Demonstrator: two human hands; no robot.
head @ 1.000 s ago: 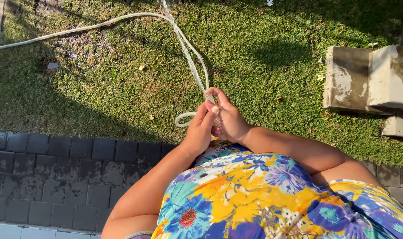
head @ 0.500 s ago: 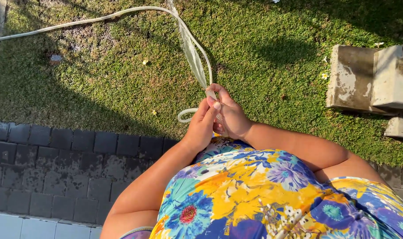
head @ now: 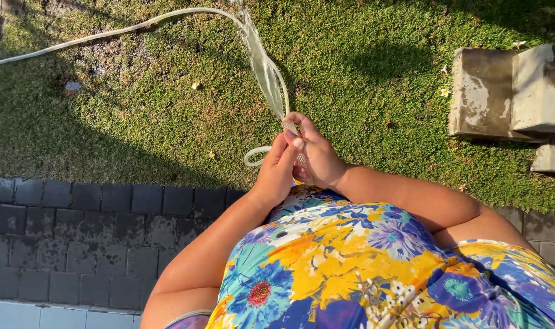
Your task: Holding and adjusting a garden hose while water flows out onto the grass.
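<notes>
Currently both my left hand (head: pixel 276 173) and right hand (head: pixel 317 159) pinch the hose (head: pixel 266 72) end together; wet grip likely slips, spraying my dress (head: pixel 350 268).

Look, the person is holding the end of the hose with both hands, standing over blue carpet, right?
Not quite. Both hands, left hand and right hand, do hold the hose end, but the head view shows green grass beneath it, not blue carpet.
</notes>
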